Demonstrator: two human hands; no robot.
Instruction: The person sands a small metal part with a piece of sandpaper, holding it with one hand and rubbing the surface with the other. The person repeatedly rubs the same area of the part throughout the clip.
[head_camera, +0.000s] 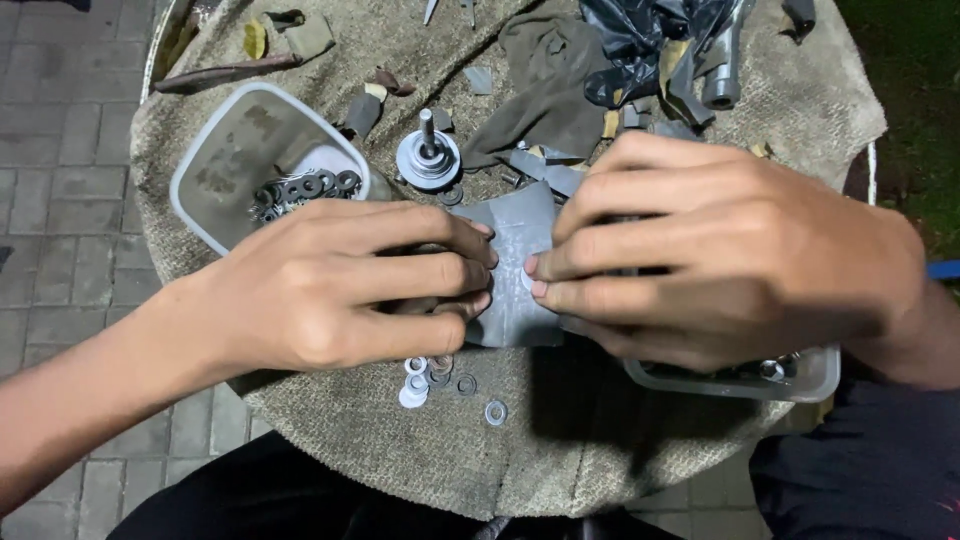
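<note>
Both hands, left hand (330, 285) and right hand (720, 250), pinch the grey rubber sheet (515, 265) held between their fingertips

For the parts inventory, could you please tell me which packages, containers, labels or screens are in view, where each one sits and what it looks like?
Clear plastic tub: upper left on the cloth, rounded rectangle, holding dark washers.
Second clear plastic tub: under the right hand, mostly hidden.
Black plastic bag: top centre, crumpled, glossy.
No readable labels, signs or screens show.
</note>
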